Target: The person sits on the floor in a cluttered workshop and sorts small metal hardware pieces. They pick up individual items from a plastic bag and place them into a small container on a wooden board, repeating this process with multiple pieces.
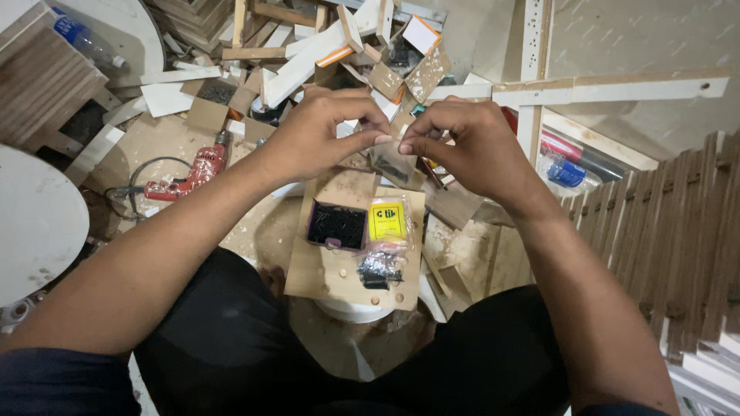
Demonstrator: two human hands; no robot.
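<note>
My left hand [316, 135] and my right hand [470, 142] meet in front of me, and their fingertips pinch the top of a small clear plastic bag [391, 163] with dark screws inside. The bag hangs between both hands. Below them a brown board [324, 273] rests on a white bucket [354, 311]. On the board sit an open box of black screws [337, 225], a yellow packet [387, 220] and another clear bag of dark screws [380, 268].
A red power drill [189, 176] with its cable lies on the floor at left. Wood offcuts and open cardboard boxes [324, 54] pile up beyond my hands. Slatted wood panels [678, 239] stand at right, a round white board [35, 223] at left, plastic bottles [566, 171] nearby.
</note>
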